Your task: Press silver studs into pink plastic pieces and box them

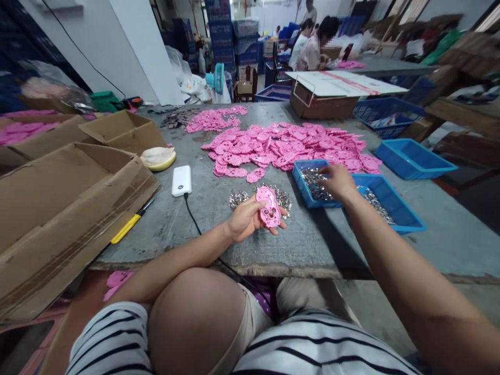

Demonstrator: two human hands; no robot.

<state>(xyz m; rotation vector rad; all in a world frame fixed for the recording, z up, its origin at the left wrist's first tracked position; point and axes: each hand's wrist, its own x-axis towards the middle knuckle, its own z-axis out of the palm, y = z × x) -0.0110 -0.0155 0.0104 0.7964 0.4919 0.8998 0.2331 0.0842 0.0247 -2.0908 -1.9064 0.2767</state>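
My left hand [246,217] is closed around a pink plastic casing [267,207], with the thumb on its upper face. The casing is long and rounded, with small dark and shiny spots at its lower end. Over a small blue tray [299,183], my right hand [339,182] dips its fingers, bent and slightly apart, towards small silvery metal pieces [313,179]. Anything at those fingertips is too small to make out. More loose metal pieces [237,199] lie on the grey table [219,229], beside and behind the held casing.
A heap of pink casings [289,146] covers the table's middle. To the right stand a larger blue tray [406,208] and another blue tray [416,156]. Leftward are a white power bank [182,180] with a cable, a yellow-handled screwdriver [127,228] and cardboard boxes [70,208].
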